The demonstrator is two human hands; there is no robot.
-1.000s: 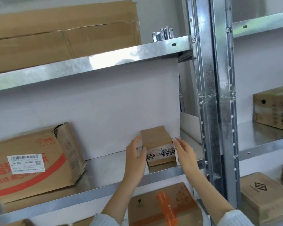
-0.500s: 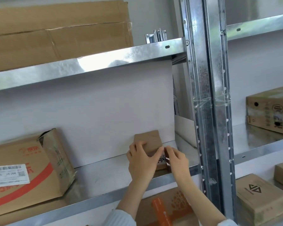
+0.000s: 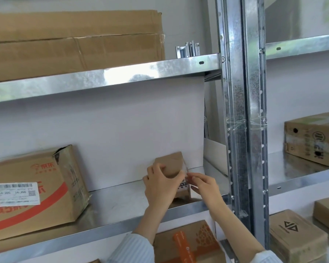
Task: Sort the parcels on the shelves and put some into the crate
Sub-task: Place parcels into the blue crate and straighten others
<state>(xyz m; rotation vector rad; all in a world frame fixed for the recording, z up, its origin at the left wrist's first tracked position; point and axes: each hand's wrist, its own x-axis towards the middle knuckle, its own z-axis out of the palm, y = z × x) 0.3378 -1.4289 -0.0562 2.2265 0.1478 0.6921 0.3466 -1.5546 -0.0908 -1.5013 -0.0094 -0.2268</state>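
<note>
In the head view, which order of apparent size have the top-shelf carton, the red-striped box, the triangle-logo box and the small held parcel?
1. top-shelf carton, cut off at left
2. red-striped box, also cut off
3. triangle-logo box, seemingly nearer the camera, so true rank unsure
4. small parcel, partly covered

Steel post [image 3: 235, 111] upright, banded midway up with clear tape [image 3: 239, 123]. Left of the post, a white backing board [image 3: 122, 130]. Up and left of it, a few metal brackets [image 3: 187, 49]. Beside its lower part, a white card panel [image 3: 214, 152].
</note>
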